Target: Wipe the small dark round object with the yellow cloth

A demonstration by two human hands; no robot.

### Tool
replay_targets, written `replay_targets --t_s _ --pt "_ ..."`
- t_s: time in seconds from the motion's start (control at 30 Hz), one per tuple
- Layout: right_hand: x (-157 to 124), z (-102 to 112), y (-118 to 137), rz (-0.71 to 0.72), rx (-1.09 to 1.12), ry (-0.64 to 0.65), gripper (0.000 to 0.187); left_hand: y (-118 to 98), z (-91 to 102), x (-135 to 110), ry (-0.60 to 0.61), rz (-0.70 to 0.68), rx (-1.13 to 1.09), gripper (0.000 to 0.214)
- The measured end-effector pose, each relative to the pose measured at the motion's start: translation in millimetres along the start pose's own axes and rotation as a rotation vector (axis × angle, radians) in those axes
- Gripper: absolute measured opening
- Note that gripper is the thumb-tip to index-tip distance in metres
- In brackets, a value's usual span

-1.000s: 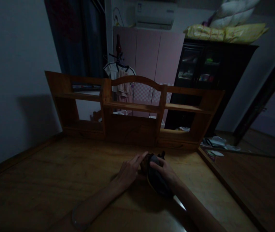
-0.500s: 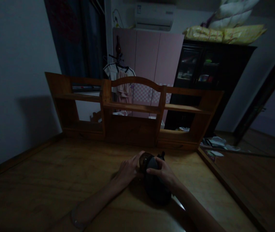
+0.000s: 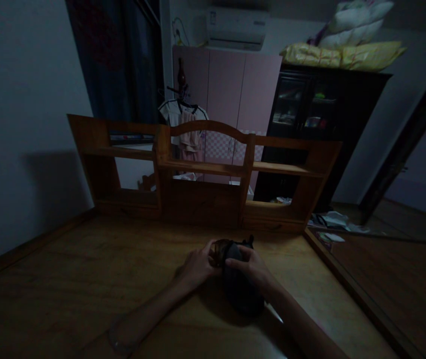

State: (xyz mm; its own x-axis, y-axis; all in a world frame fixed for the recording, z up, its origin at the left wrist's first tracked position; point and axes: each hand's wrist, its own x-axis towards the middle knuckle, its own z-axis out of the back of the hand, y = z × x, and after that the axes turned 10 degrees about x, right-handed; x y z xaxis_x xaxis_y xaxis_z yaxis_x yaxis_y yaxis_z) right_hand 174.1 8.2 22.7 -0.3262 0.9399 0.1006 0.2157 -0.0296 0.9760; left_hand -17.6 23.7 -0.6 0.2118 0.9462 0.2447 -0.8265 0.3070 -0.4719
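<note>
Low over the wooden desk top [image 3: 123,279], both hands are together on one dark item. My right hand [image 3: 256,271] is closed on a black rounded object [image 3: 241,294], thumb and fingers pressing a grey-black flap-like part of it. A small dark nub [image 3: 251,240] sticks up at its far end. To its left, my left hand [image 3: 198,264] grips a glossy brown piece [image 3: 219,251] that meets the black object's edge. Dim light hides what kind of things these are, and whether the two are joined.
A wooden shelf unit [image 3: 205,168] stands along the desk's far edge. The desk's raised right rim [image 3: 347,279] borders a lower wooden surface with papers [image 3: 334,237]. A white wall [image 3: 29,164] rises at the left. Behind are pink cupboards [image 3: 224,89] and hanging clothes [image 3: 186,124].
The left hand and the brown piece have shifted slightly left and down, and the fingers sit differently around the piece. The right hand keeps its hold on the black object.
</note>
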Motion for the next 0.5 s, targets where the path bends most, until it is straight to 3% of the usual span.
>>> replay_targets --t_s 0.27,0.5 --pt "2.1 -1.5 0.5 0.021 -0.056 -0.08 0.035 -4.7 2.8 -2.3 -0.008 -0.026 -0.001 0.073" --pt "2.7 1.5 0.4 0.01 -0.056 -0.065 0.039 -8.0 5.6 -3.8 -0.001 -0.033 -0.031 0.066"
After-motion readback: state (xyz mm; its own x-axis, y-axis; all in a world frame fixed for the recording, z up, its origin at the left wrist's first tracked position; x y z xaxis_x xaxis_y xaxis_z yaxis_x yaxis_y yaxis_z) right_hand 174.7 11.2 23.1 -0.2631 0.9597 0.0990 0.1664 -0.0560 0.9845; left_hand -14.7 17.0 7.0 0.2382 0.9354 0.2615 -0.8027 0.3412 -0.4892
